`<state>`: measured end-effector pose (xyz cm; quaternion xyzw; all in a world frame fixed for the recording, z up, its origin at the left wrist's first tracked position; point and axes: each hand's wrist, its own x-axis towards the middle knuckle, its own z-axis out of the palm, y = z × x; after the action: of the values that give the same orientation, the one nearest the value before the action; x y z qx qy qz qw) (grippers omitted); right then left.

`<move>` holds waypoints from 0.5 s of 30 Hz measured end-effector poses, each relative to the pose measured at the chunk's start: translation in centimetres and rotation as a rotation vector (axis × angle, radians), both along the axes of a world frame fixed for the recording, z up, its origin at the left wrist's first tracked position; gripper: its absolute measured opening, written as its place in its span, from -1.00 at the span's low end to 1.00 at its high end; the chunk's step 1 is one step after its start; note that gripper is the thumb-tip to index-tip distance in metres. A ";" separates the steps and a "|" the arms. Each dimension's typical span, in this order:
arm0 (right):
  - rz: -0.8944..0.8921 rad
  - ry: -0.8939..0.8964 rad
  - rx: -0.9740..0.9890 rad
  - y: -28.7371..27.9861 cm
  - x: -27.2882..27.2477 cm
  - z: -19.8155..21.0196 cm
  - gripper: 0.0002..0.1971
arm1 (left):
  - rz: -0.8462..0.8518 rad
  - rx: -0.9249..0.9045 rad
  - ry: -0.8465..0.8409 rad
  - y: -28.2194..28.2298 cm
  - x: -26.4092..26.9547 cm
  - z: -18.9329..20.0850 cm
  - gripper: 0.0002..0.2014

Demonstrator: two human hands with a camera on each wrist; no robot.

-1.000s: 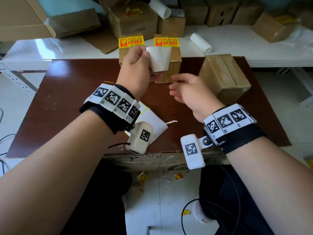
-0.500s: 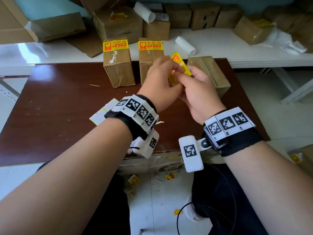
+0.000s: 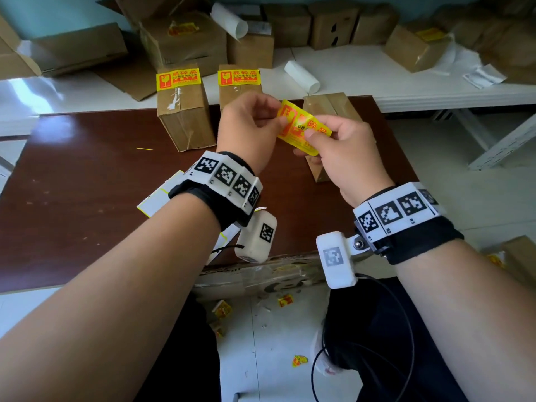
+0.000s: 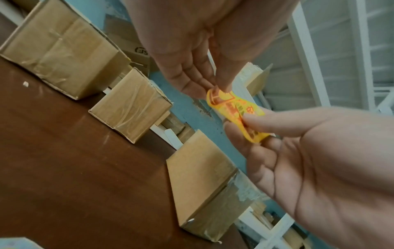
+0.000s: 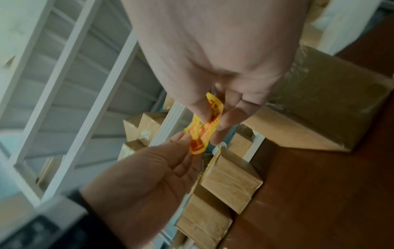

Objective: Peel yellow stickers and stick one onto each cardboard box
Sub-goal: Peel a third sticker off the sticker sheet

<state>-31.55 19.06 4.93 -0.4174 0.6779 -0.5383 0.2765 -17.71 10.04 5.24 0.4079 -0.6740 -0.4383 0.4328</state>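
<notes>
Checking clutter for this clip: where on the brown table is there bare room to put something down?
Bare: the brown table left of the left stickered box, and between the three boxes and the near edge. White backing sheets lie under the left hand. Crowded: the white shelf behind.

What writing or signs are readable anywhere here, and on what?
"易碎品" beside a broken-glass sign: on the left box sticker and the middle box sticker; smaller lines unreadable.
Held sticker: same red print, curled, partly covered by the hands.
"SF", seen upside down: on the carton behind.
Wristband markers: square codes, no words.
</notes>
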 end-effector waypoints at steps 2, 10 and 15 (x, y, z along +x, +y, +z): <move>-0.022 0.035 -0.049 0.1 -0.4 -0.3 -0.74 | 0.006 0.067 0.094 0.1 0.0 0.3 -0.73; -0.205 0.324 -0.145 1.4 -1.6 0.4 -0.85 | -0.060 0.246 0.280 1.4 -0.9 0.4 -0.75; -0.159 0.407 -0.143 1.0 -2.6 0.4 -0.76 | -0.060 0.231 0.251 1.2 -1.1 0.0 -0.86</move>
<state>-34.10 20.11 5.34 -0.4810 0.7106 -0.5099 0.0607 -18.82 11.26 5.25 0.3766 -0.5717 -0.5730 0.4505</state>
